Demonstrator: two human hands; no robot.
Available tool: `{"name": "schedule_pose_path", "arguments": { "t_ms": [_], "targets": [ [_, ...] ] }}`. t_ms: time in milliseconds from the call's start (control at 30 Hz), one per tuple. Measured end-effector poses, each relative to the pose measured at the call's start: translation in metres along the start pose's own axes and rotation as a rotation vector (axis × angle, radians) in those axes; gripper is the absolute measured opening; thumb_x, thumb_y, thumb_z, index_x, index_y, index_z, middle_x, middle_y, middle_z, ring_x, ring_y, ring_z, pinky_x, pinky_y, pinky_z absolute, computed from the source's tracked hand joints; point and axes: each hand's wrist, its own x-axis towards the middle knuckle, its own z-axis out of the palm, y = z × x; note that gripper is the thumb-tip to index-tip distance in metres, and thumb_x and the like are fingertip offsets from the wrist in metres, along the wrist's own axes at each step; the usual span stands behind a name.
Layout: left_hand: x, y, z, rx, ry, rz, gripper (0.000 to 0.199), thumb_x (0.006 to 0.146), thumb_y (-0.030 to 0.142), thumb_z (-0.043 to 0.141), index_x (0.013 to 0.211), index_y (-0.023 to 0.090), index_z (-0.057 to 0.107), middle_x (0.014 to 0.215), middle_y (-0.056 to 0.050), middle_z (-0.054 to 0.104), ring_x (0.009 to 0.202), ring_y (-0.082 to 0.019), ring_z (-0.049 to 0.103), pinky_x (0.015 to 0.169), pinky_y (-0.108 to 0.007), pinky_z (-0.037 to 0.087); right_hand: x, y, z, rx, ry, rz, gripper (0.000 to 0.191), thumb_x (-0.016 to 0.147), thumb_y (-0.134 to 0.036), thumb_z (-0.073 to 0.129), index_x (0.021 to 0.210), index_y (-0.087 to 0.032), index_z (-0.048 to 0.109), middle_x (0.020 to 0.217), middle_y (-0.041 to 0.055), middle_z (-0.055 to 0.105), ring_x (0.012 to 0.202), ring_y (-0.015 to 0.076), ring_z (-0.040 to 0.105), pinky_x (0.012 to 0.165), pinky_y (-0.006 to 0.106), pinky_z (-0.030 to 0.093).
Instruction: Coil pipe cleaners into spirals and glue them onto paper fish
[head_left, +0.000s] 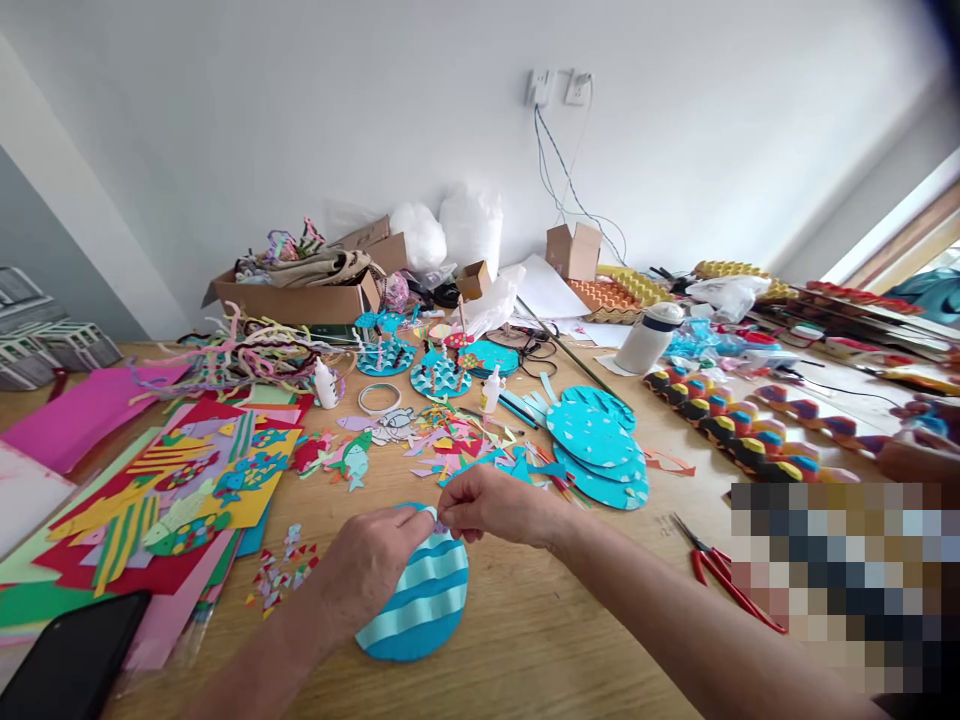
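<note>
A round blue card disc [420, 648] lies on the table, crossed by wavy pale blue paper strips [424, 575]. My left hand [360, 565] rests over the disc's upper left, thumb and finger closed on the end of a pale strip near the top edge. Fingertips of my right hand [480, 505] meet it there in a pinch; what they hold is too small and covered to make out. Just beyond my hands lie coloured paper scraps [450, 435] and paper fish [356, 460]. Small cut paper bits [285, 570] are left of the disc.
Blue discs [600, 440] overlap at right, near red-handled pliers [727, 575]. Glue bottles [491, 390], tape [380, 399] and finished fish stands [441, 372] stand behind. Paper sheets [225, 500] and a phone [75, 650] occupy the left. Another person's hand [919, 450] is at far right.
</note>
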Motion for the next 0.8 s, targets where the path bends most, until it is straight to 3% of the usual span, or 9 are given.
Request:
{"name": "schedule_pose_path", "arguments": {
  "t_ms": [167, 367, 500, 633, 800],
  "targets": [
    [0.001, -0.004, -0.006, -0.171, -0.025, -0.08, 0.023, 0.088, 0.019, 0.035, 0.075, 0.02, 0.054, 0.071, -0.003, 0.062, 0.065, -0.017, 0.058, 0.056, -0.024, 0.035, -0.009, -0.003, -0.001, 0.025, -0.013, -0.034, 0.016, 0.078, -0.023, 0.05, 0.072, -0.015, 0.062, 0.064, -0.0017, 0.058, 0.059, 0.0091, 0.054, 0.056, 0.02, 0.044],
    [0.002, 0.001, -0.016, -0.325, -0.007, -0.172, 0.022, 0.087, 0.024, 0.038, 0.073, 0.02, 0.055, 0.069, -0.002, 0.062, 0.065, -0.017, 0.058, 0.057, -0.024, 0.035, -0.022, -0.014, 0.01, -0.473, 0.289, -0.139, 0.011, 0.076, -0.024, 0.058, 0.07, -0.017, 0.064, 0.059, -0.0013, 0.059, 0.053, 0.0094, 0.049, 0.046, 0.018, 0.031],
    [0.001, 0.001, -0.016, -0.372, 0.016, -0.172, 0.021, 0.086, 0.024, 0.04, 0.073, 0.02, 0.056, 0.07, -0.001, 0.063, 0.066, -0.016, 0.058, 0.058, -0.023, 0.036, -0.027, -0.019, 0.018, -0.592, 0.338, -0.157, 0.016, 0.08, -0.021, 0.055, 0.068, -0.016, 0.064, 0.062, 0.0014, 0.063, 0.055, 0.0101, 0.051, 0.049, 0.019, 0.031],
    [-0.001, -0.001, -0.011, -0.379, 0.019, -0.163, 0.022, 0.087, 0.025, 0.039, 0.072, 0.021, 0.055, 0.069, 0.0, 0.062, 0.063, -0.015, 0.057, 0.057, -0.023, 0.035, -0.026, -0.02, 0.021, -0.561, 0.342, -0.158, 0.018, 0.078, -0.013, 0.05, 0.068, -0.016, 0.065, 0.066, 0.0032, 0.065, 0.061, 0.0119, 0.055, 0.055, 0.021, 0.034],
    [0.0, -0.001, -0.007, -0.21, -0.006, -0.109, 0.022, 0.086, 0.017, 0.038, 0.069, 0.02, 0.052, 0.065, 0.0, 0.058, 0.059, -0.015, 0.054, 0.053, -0.023, 0.032, -0.017, -0.014, 0.014, -0.099, 0.23, -0.015, 0.015, 0.066, -0.006, 0.052, 0.062, -0.015, 0.064, 0.056, -0.0019, 0.056, 0.056, 0.0108, 0.049, 0.053, 0.022, 0.032]
  ]
}}
